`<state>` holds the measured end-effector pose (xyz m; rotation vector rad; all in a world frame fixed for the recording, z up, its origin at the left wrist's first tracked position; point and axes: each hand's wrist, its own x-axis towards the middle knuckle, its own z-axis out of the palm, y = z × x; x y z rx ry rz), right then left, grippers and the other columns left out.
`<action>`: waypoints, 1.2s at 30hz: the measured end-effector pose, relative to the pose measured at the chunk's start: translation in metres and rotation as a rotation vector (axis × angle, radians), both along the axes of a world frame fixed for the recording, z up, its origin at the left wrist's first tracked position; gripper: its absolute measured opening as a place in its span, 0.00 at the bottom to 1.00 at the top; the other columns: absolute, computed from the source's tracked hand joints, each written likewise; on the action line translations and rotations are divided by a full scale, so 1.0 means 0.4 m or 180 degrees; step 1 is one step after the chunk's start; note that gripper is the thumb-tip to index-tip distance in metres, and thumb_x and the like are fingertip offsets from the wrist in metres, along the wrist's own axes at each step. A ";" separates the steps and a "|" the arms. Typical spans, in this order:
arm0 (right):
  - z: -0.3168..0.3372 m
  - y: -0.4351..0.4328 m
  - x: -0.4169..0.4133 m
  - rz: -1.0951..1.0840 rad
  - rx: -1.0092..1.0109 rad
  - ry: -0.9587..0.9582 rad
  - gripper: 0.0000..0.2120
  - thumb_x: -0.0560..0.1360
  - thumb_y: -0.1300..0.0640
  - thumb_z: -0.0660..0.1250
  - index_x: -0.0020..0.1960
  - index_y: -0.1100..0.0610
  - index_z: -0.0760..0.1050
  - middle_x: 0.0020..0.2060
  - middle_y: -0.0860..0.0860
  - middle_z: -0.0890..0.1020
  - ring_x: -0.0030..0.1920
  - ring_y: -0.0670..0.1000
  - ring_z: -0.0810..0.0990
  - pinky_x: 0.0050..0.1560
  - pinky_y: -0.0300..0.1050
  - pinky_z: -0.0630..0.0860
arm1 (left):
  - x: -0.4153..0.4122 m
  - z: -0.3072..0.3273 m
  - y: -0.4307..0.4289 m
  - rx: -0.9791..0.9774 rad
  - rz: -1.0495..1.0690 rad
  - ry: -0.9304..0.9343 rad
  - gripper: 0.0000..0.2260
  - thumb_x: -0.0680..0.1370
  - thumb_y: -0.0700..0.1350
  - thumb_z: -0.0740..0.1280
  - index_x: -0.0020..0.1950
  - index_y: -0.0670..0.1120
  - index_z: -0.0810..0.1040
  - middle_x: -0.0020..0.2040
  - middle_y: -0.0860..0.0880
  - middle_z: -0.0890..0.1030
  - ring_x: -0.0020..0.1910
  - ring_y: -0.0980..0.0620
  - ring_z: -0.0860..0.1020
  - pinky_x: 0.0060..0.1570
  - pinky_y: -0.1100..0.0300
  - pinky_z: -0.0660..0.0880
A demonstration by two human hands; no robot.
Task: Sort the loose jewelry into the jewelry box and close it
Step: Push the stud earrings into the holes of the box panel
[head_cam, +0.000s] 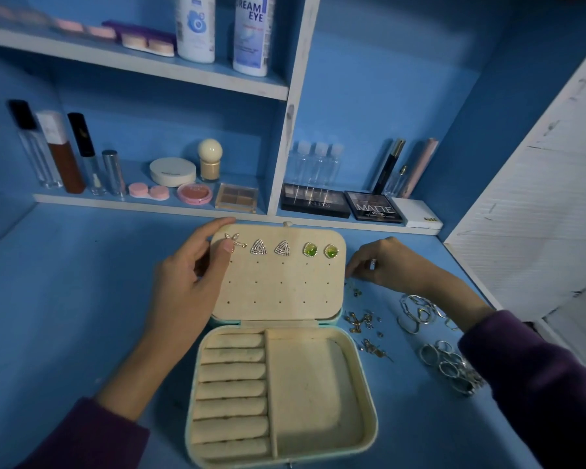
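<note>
Your left hand (pixel 190 265) grips the lid corner of the open jewelry box (pixel 312 384); right hand (pixel 383 265) curls beside it, grasp indeterminate.

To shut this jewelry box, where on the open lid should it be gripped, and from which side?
Grip the lid at its far edge near the tab, coming over from behind, fingers on the outer shell. It hinges at the near side, and earrings fill the inner face's top row, so a thumb there could knock them. The left hand grips the far left corner.
</note>
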<state>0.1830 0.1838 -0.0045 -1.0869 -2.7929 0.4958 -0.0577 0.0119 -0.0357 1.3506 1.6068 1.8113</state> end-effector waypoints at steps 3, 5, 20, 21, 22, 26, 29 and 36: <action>0.000 0.002 0.000 0.0036 0.0004 -0.0003 0.09 0.71 0.65 0.69 0.43 0.52 0.85 0.40 0.46 0.85 0.38 0.38 0.78 0.40 0.26 0.69 | 0.000 0.001 0.001 0.0010 0.0012 -0.0011 0.10 0.78 0.52 0.65 0.58 0.62 0.75 0.47 0.59 0.83 0.44 0.60 0.80 0.43 0.65 0.75; 0.000 0.004 -0.002 0.0046 0.0006 -0.0024 0.09 0.71 0.65 0.69 0.43 0.52 0.85 0.39 0.46 0.85 0.38 0.39 0.78 0.41 0.26 0.69 | 0.000 0.001 0.000 0.0012 0.0015 0.0030 0.10 0.78 0.51 0.65 0.58 0.63 0.75 0.46 0.58 0.83 0.44 0.60 0.79 0.42 0.64 0.75; -0.001 0.009 0.003 -0.0112 -0.0050 -0.0033 0.14 0.71 0.66 0.67 0.40 0.47 0.83 0.38 0.45 0.84 0.38 0.41 0.79 0.44 0.42 0.77 | 0.004 0.012 -0.006 -0.0006 -0.0048 -0.0069 0.12 0.75 0.53 0.61 0.57 0.63 0.74 0.49 0.63 0.82 0.47 0.62 0.80 0.46 0.64 0.76; 0.000 0.007 0.002 -0.0105 -0.0044 -0.0038 0.14 0.71 0.65 0.67 0.41 0.48 0.84 0.38 0.45 0.84 0.38 0.41 0.79 0.44 0.41 0.76 | 0.004 0.012 -0.006 -0.0007 -0.0049 -0.0077 0.12 0.75 0.53 0.61 0.57 0.63 0.74 0.48 0.63 0.82 0.46 0.62 0.80 0.45 0.64 0.76; 0.000 0.006 0.001 -0.0091 -0.0038 -0.0047 0.13 0.71 0.65 0.67 0.42 0.48 0.84 0.39 0.46 0.85 0.38 0.41 0.79 0.44 0.39 0.76 | 0.005 0.012 -0.006 -0.0008 -0.0053 -0.0087 0.12 0.75 0.53 0.61 0.57 0.62 0.75 0.48 0.62 0.82 0.46 0.62 0.80 0.45 0.64 0.76; 0.001 0.002 0.002 -0.0038 -0.0017 -0.0049 0.10 0.71 0.64 0.69 0.43 0.51 0.84 0.39 0.45 0.85 0.39 0.39 0.79 0.42 0.32 0.73 | 0.005 0.011 -0.007 -0.0036 -0.0044 -0.0092 0.12 0.76 0.51 0.62 0.58 0.61 0.75 0.46 0.59 0.83 0.46 0.62 0.80 0.42 0.67 0.76; 0.002 0.003 0.000 -0.0011 -0.0003 -0.0051 0.08 0.71 0.63 0.70 0.43 0.51 0.84 0.39 0.44 0.84 0.39 0.37 0.78 0.42 0.31 0.73 | 0.005 0.009 -0.005 -0.0062 -0.0029 -0.0076 0.12 0.78 0.46 0.62 0.59 0.60 0.75 0.48 0.59 0.82 0.45 0.63 0.80 0.41 0.69 0.76; 0.005 0.007 -0.008 0.0036 0.0024 -0.0179 0.07 0.71 0.62 0.69 0.44 0.53 0.84 0.38 0.44 0.84 0.36 0.36 0.77 0.40 0.28 0.70 | 0.002 0.007 -0.003 -0.0108 0.0001 -0.0063 0.12 0.79 0.46 0.63 0.58 0.62 0.75 0.48 0.59 0.83 0.46 0.59 0.80 0.45 0.63 0.76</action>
